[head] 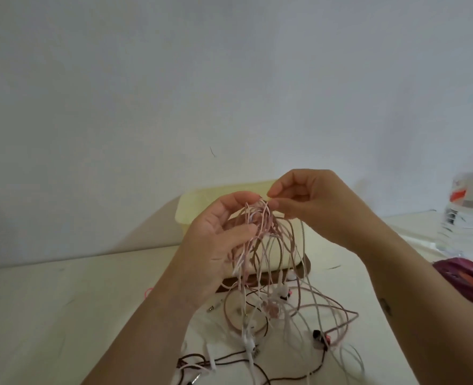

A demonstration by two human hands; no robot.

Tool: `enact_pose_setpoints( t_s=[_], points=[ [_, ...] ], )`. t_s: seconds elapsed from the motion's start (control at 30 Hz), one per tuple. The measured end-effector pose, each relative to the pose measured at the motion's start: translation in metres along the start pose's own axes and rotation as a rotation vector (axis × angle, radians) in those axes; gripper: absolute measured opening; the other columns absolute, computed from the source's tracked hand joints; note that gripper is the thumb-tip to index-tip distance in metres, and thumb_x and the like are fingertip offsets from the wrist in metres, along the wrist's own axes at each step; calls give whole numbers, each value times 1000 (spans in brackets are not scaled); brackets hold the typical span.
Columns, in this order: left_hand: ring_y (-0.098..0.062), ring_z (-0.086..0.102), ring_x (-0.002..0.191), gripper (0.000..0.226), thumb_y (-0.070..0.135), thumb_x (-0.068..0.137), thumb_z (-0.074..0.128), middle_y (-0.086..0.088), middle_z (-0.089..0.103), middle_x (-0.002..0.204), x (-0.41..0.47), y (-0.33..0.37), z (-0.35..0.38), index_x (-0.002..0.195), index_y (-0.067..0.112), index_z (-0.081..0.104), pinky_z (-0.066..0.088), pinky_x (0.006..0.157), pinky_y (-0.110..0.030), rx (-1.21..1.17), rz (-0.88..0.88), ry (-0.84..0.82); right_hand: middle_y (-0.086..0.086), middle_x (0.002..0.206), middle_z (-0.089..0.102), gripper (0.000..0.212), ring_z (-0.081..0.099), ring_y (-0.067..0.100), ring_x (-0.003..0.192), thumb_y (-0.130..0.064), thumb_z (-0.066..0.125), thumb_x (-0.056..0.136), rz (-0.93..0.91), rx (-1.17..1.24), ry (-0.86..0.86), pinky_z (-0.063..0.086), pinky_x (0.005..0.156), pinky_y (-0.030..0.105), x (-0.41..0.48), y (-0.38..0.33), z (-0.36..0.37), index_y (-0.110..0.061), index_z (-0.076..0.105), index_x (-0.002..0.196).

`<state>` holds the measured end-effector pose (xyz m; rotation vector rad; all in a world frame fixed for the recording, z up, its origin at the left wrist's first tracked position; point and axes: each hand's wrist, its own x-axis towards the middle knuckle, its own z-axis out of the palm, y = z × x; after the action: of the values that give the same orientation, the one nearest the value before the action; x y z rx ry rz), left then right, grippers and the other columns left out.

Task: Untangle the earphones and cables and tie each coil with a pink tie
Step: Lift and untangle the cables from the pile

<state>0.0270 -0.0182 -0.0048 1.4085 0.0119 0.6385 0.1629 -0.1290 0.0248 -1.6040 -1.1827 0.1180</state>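
A tangle of earphones and cables, pink, white and brown, hangs in the air above the table. My left hand grips the bunch near its top, with strands running over the palm. My right hand pinches the top of the knot between thumb and fingertips. Loose ends, white plugs and a dark earbud trail onto the white table below. A bit of a pink tie peeks out beside my left forearm.
A pale yellow plastic box stands behind my hands, close to the white wall. A clear water bottle stands at the right edge. A purple and orange cloth lies below it.
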Motion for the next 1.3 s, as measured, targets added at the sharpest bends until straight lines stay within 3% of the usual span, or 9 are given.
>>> enact_pose_setpoints(
  t_s=[0.3,0.4,0.63,0.73,0.83,0.97,1.1,1.2,1.3],
  points=[
    [-14,69,68,25,-3,87,47,-8,72,91,-4,6,-11,102,9,62,57,55,-24,-81,-145,30,-12,76,65,10,51,-14,55,-18,71,82,-89,-259,62,36,56,4,-11,-1,11,-25,66,77],
    [-16,69,76,34,-4,70,58,-9,72,95,-6,4,-16,102,9,62,58,62,-24,-32,-115,12,-10,77,66,10,50,-15,54,-19,71,81,-93,-311,47,35,54,3,-12,2,14,-25,66,76],
    [-16,69,89,36,3,65,72,-7,70,100,-9,-6,-11,98,16,65,56,78,-22,325,15,80,-9,68,71,10,63,3,61,-28,70,83,24,-312,-151,44,54,9,-19,2,9,-24,68,74],
    [-7,68,83,35,0,73,73,-4,70,94,-9,-7,-8,96,23,62,53,71,-15,512,69,117,-10,49,55,12,43,5,41,-33,70,83,56,-266,-217,31,42,11,-21,1,4,-25,72,74],
    [3,66,79,35,7,80,71,9,71,83,-12,-13,-9,93,37,60,49,67,-10,742,96,157,-10,44,38,9,28,5,39,-31,71,83,56,-227,-281,25,43,12,-22,-1,4,-26,72,75],
    [3,66,78,32,4,86,64,13,68,81,-12,-17,-8,91,35,61,55,70,-22,874,130,248,-11,38,35,10,25,7,40,-33,67,86,30,-269,-273,24,43,15,-22,2,14,-29,72,78],
    [-11,70,67,22,2,85,64,0,70,81,-11,-11,-7,92,23,61,58,60,-32,626,50,218,-11,46,36,22,29,7,43,-43,65,83,50,-154,-305,27,44,19,-21,6,22,-24,73,79],
    [-20,67,69,14,4,90,58,-9,71,85,-11,-7,-2,94,16,61,56,66,-38,391,-67,207,-6,61,54,11,49,5,51,-29,67,86,108,-91,-430,44,53,21,-20,10,18,-18,68,84],
    [-14,66,65,19,-1,91,48,-6,67,74,-9,3,-5,91,12,61,58,65,-30,9,-152,188,8,69,60,16,62,21,57,-9,65,83,144,-315,-409,56,59,40,-18,19,14,-19,62,70]
  ],
)
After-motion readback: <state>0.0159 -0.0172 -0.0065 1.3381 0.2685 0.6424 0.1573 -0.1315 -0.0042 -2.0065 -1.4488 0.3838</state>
